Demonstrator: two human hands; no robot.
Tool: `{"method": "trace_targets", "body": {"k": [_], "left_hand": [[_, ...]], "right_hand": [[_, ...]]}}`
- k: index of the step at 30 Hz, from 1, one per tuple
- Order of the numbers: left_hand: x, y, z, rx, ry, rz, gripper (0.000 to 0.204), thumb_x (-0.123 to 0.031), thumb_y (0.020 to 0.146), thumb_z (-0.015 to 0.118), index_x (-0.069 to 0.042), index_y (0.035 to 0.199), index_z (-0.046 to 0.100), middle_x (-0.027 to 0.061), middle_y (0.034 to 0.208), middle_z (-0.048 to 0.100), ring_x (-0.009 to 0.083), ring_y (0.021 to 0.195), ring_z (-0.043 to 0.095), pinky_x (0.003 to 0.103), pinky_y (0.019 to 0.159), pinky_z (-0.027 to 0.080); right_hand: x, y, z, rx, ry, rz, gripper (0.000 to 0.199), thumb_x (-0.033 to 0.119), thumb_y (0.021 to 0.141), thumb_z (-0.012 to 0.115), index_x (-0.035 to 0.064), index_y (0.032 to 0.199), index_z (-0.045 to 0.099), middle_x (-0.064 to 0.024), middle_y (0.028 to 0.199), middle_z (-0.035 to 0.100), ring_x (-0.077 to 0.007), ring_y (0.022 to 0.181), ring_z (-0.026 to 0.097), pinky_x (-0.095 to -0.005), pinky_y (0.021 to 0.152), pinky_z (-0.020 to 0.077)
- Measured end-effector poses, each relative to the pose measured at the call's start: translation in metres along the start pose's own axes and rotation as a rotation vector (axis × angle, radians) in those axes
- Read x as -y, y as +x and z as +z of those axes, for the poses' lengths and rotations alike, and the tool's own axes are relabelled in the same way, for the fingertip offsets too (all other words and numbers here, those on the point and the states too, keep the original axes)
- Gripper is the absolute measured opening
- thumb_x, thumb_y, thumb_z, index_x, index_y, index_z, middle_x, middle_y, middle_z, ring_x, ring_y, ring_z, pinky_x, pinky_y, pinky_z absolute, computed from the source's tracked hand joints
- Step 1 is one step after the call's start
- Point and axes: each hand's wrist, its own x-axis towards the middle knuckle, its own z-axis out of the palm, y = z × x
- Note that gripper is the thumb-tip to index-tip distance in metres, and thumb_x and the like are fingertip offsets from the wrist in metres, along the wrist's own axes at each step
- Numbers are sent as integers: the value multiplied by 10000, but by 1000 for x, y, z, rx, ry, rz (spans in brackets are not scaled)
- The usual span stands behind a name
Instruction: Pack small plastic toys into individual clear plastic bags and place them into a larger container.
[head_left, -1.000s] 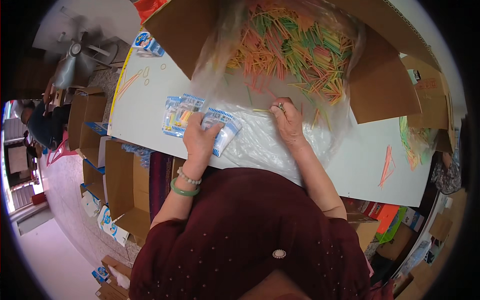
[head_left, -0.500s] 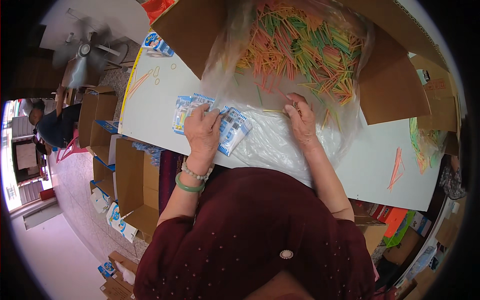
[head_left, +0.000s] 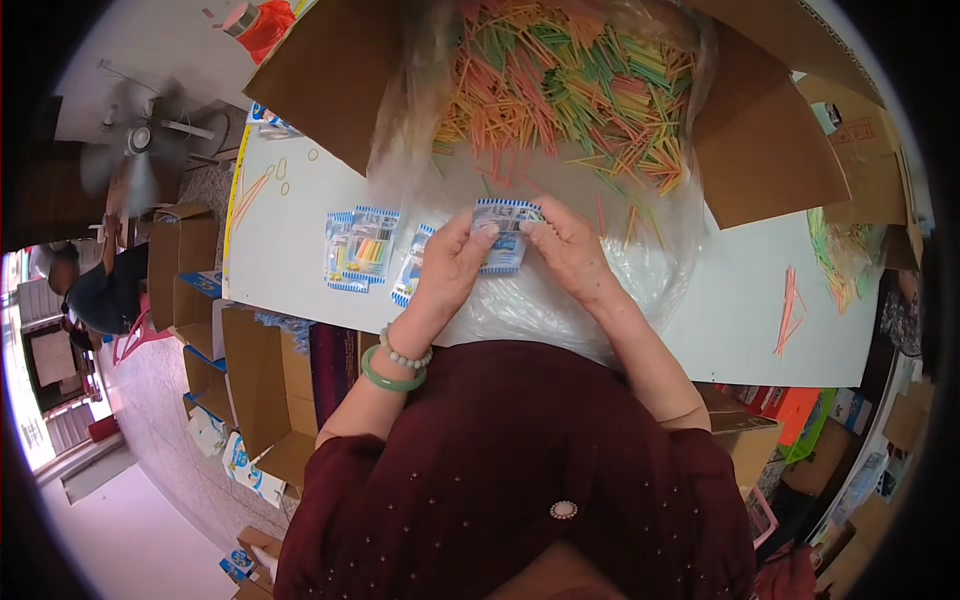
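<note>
A small blue-and-white printed packet [head_left: 503, 255] is held up in front of me, pinched between both hands. My left hand [head_left: 452, 265] is closed on its left side, thumb on top. My right hand [head_left: 575, 262] grips the right side, its thumb also on the face. To the left on the white table lie filled packets [head_left: 368, 248] with coloured sticks showing through a window. Another packet [head_left: 411, 265] lies partly behind my left hand. Beyond my hands, a heap of thin pink, yellow and green straw-like sticks [head_left: 570, 85] rests on clear plastic sheeting [head_left: 535, 315].
Open cardboard flaps [head_left: 775, 150] flank the heap. Rubber bands [head_left: 281, 168] and a few loose sticks [head_left: 790, 312] lie on the white table [head_left: 740, 345]. A bag of sticks [head_left: 838, 265] is at the right. Cardboard boxes [head_left: 265, 385], a fan [head_left: 140, 140] and another person [head_left: 95, 290] are at the left.
My left hand has moved right and my right hand slightly left, so they meet at one packet, now raised between them. Earlier my right hand was by a yellow stick. The view has shifted slightly.
</note>
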Motion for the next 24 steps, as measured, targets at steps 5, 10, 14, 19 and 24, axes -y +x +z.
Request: {"method": "trace_targets", "body": {"k": [5,10,14,19,24], "left_hand": [[9,11,-17,96,356,81,119,-100,873,633,-1,907,692,-18,810,522,55,726,474,200,640,401],[7,10,-15,106,300,18,69,-57,835,665,4,854,689,-19,781,520,61,695,475,204,625,393],[9,12,-10,87,174,-80,187,-112,819,682,21,720,596,-4,731,504,69,678,453,227,607,374],[1,8,-2,126,365,51,110,-91,863,631,15,834,633,-1,803,557,72,710,489,231,644,419],[4,9,-12,127,328,67,106,-75,872,627,12,918,666,3,831,616,54,691,521,208,616,443]], "right_hand": [[4,-5,-6,31,-43,-58,172,162,889,542,15,973,572,-13,830,559,-96,794,489,-247,726,419],[8,-1,-5,133,-23,-67,157,148,862,560,4,923,574,-27,810,564,-119,784,512,-271,720,427],[0,-4,-3,95,58,-49,151,144,859,560,5,914,581,-26,781,560,-122,766,516,-283,710,428],[1,-5,-1,-21,-244,-68,140,136,866,559,22,946,572,-70,781,564,-157,735,533,-277,681,433],[-24,-6,-3,-186,-36,-149,115,128,876,543,24,924,550,-123,815,578,-259,744,569,-334,697,455]]}}
